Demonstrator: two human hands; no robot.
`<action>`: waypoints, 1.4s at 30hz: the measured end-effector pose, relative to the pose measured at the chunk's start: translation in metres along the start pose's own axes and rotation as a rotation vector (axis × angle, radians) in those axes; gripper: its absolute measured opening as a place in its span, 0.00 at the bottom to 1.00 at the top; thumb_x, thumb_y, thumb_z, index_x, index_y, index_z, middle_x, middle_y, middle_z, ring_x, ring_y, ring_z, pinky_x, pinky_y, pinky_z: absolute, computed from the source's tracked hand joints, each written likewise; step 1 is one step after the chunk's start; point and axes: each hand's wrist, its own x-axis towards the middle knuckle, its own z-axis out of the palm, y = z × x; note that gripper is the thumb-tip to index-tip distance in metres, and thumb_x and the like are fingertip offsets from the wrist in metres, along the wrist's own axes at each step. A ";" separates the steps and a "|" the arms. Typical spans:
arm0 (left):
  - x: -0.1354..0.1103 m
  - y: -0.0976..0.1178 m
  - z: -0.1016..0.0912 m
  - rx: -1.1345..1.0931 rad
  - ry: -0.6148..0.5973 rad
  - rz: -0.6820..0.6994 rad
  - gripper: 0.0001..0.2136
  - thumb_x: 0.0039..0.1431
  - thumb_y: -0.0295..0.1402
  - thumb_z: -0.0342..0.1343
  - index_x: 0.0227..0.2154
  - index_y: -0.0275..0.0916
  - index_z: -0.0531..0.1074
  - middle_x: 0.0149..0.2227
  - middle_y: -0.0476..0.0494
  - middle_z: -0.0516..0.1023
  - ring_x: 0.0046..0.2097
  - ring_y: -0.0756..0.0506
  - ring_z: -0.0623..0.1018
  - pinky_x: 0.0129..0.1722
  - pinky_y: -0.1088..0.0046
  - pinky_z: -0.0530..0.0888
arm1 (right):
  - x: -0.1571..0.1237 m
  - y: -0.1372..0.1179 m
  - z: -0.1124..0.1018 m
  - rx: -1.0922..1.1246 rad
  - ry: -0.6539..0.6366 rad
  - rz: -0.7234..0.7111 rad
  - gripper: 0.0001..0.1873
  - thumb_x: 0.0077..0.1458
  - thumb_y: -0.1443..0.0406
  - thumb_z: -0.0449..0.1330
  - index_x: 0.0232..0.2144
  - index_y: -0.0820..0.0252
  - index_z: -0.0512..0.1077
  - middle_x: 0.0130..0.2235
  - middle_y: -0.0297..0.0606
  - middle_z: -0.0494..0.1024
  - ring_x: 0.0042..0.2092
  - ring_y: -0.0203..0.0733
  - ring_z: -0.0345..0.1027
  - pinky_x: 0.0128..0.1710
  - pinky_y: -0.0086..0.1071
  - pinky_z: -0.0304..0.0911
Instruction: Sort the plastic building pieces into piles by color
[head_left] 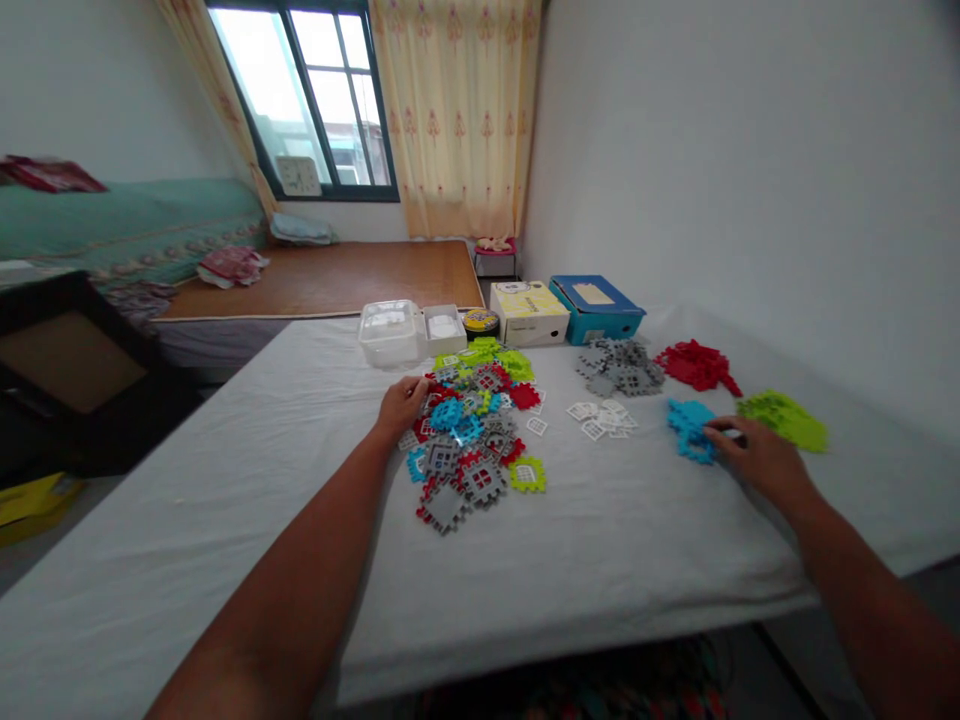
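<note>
A mixed pile of plastic interlocking tiles [480, 470] in grey, red, blue and green lies mid-table. At its left edge my left hand [403, 408] is closed, with the fingertips against the tiles; what they grip is hidden. Over to the right, my right hand [754, 450] is closed at the edge of a small heap of blue tiles [688, 425]. Something pale shows between its fingers, too small to name. Around it are a heap of green tiles [787, 420], red tiles [697, 364], grey tiles [619, 367] and white window pieces [604, 417].
Along the table's back stand a clear plastic box [390, 335], a white open box [445, 330], a round yellow-and-black tin [481, 322], a yellow-white carton [530, 315] and a blue box [598, 308]. A white cloth [300, 520] covers the table, beside a wall at right.
</note>
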 end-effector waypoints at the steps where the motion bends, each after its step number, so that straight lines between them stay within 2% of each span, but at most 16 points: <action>1: 0.000 0.000 0.000 0.014 -0.006 -0.006 0.21 0.60 0.45 0.45 0.39 0.38 0.79 0.41 0.43 0.81 0.44 0.43 0.78 0.47 0.69 0.71 | 0.002 -0.010 -0.001 -0.034 0.053 -0.010 0.22 0.56 0.49 0.52 0.36 0.58 0.76 0.37 0.47 0.79 0.29 0.47 0.71 0.31 0.42 0.66; 4: 0.000 0.002 -0.001 0.058 -0.029 -0.007 0.22 0.60 0.45 0.44 0.38 0.38 0.80 0.40 0.42 0.81 0.43 0.43 0.78 0.46 0.70 0.71 | 0.010 -0.064 -0.004 -0.005 0.126 -0.098 0.19 0.59 0.53 0.52 0.40 0.59 0.75 0.40 0.46 0.78 0.29 0.42 0.71 0.35 0.40 0.67; 5: 0.000 0.002 -0.001 0.073 -0.035 -0.003 0.22 0.60 0.45 0.43 0.38 0.38 0.80 0.41 0.42 0.81 0.43 0.43 0.78 0.46 0.70 0.71 | 0.011 -0.088 -0.004 0.067 0.091 -0.152 0.17 0.59 0.55 0.53 0.40 0.59 0.75 0.40 0.44 0.78 0.30 0.41 0.71 0.36 0.38 0.67; 8: 0.000 0.003 -0.001 0.103 -0.052 0.016 0.23 0.61 0.45 0.43 0.38 0.38 0.80 0.42 0.42 0.81 0.45 0.43 0.77 0.46 0.69 0.70 | 0.012 -0.166 0.003 0.338 -0.214 -0.413 0.14 0.61 0.58 0.53 0.43 0.57 0.74 0.42 0.42 0.78 0.34 0.40 0.72 0.33 0.33 0.68; 10: 0.001 0.002 -0.002 0.113 -0.068 0.032 0.23 0.61 0.46 0.43 0.39 0.38 0.79 0.42 0.42 0.81 0.46 0.42 0.77 0.46 0.69 0.70 | 0.010 -0.213 0.016 0.420 -0.310 -0.663 0.14 0.62 0.61 0.54 0.48 0.56 0.72 0.48 0.43 0.77 0.45 0.42 0.71 0.44 0.37 0.68; 12: 0.002 0.000 -0.003 0.117 -0.078 0.042 0.23 0.60 0.46 0.43 0.39 0.39 0.79 0.42 0.42 0.81 0.46 0.42 0.77 0.47 0.68 0.70 | 0.009 -0.247 0.033 0.409 -0.364 -0.848 0.18 0.61 0.62 0.56 0.54 0.57 0.69 0.54 0.46 0.73 0.54 0.45 0.66 0.55 0.42 0.62; 15: 0.004 -0.003 -0.004 0.110 -0.087 0.050 0.22 0.59 0.47 0.44 0.37 0.39 0.80 0.43 0.43 0.81 0.46 0.42 0.77 0.47 0.68 0.70 | 0.009 -0.276 0.059 0.323 -0.410 -0.902 0.27 0.58 0.59 0.60 0.58 0.60 0.65 0.60 0.51 0.67 0.59 0.51 0.60 0.57 0.48 0.58; 18: 0.005 -0.004 -0.004 0.114 -0.099 0.053 0.23 0.59 0.48 0.43 0.37 0.40 0.79 0.43 0.43 0.81 0.46 0.42 0.77 0.48 0.68 0.70 | 0.009 -0.285 0.074 0.337 -0.437 -0.938 0.28 0.57 0.55 0.62 0.57 0.60 0.67 0.59 0.51 0.68 0.58 0.51 0.59 0.58 0.48 0.56; 21: 0.004 -0.002 -0.005 0.133 -0.108 0.055 0.23 0.60 0.47 0.43 0.37 0.40 0.79 0.42 0.43 0.81 0.47 0.42 0.76 0.49 0.68 0.70 | 0.008 -0.280 0.077 0.486 -0.484 -0.983 0.28 0.54 0.55 0.64 0.55 0.59 0.69 0.56 0.46 0.71 0.56 0.47 0.62 0.58 0.43 0.55; 26: 0.001 0.001 -0.004 0.121 -0.103 0.050 0.22 0.60 0.47 0.43 0.39 0.40 0.79 0.43 0.44 0.80 0.47 0.43 0.76 0.50 0.69 0.69 | 0.010 -0.256 0.080 0.586 -0.496 -0.794 0.41 0.45 0.57 0.71 0.59 0.60 0.64 0.54 0.48 0.72 0.54 0.49 0.64 0.55 0.43 0.59; 29: 0.000 0.002 -0.003 0.113 -0.100 0.044 0.22 0.61 0.46 0.43 0.39 0.40 0.79 0.44 0.44 0.80 0.48 0.43 0.76 0.51 0.69 0.69 | 0.014 -0.246 0.081 0.630 -0.488 -0.737 0.40 0.46 0.58 0.71 0.60 0.57 0.63 0.56 0.47 0.71 0.55 0.48 0.64 0.55 0.43 0.60; 32: 0.000 0.002 -0.003 0.108 -0.095 0.044 0.22 0.61 0.46 0.43 0.40 0.40 0.79 0.44 0.43 0.80 0.48 0.43 0.76 0.52 0.68 0.69 | 0.017 -0.242 0.077 0.680 -0.472 -0.722 0.36 0.46 0.56 0.70 0.57 0.55 0.67 0.54 0.45 0.73 0.54 0.48 0.66 0.53 0.41 0.62; 34: -0.001 0.003 -0.003 0.105 -0.096 0.049 0.22 0.61 0.46 0.43 0.39 0.40 0.79 0.43 0.43 0.80 0.48 0.42 0.76 0.52 0.68 0.69 | 0.018 -0.242 0.072 0.673 -0.484 -0.709 0.29 0.49 0.54 0.68 0.52 0.56 0.71 0.50 0.44 0.76 0.50 0.47 0.70 0.50 0.40 0.64; 37: -0.001 0.003 -0.004 0.103 -0.109 0.051 0.22 0.60 0.46 0.44 0.38 0.40 0.79 0.43 0.43 0.80 0.48 0.43 0.76 0.52 0.68 0.69 | 0.021 -0.241 0.069 0.619 -0.504 -0.681 0.19 0.59 0.52 0.59 0.47 0.56 0.74 0.46 0.42 0.79 0.43 0.43 0.73 0.44 0.36 0.66; 39: 0.000 0.002 -0.004 0.095 -0.110 0.048 0.21 0.60 0.46 0.44 0.38 0.40 0.79 0.43 0.43 0.80 0.48 0.43 0.76 0.52 0.68 0.69 | 0.024 -0.239 0.073 0.568 -0.473 -0.694 0.19 0.63 0.53 0.52 0.44 0.57 0.76 0.44 0.42 0.80 0.42 0.42 0.73 0.44 0.35 0.65; 42: 0.000 0.001 -0.004 0.093 -0.105 0.051 0.21 0.60 0.46 0.44 0.37 0.39 0.79 0.42 0.42 0.80 0.47 0.42 0.76 0.52 0.67 0.69 | 0.031 -0.235 0.080 0.493 -0.398 -0.677 0.24 0.66 0.52 0.46 0.35 0.59 0.77 0.36 0.41 0.80 0.39 0.41 0.72 0.41 0.33 0.64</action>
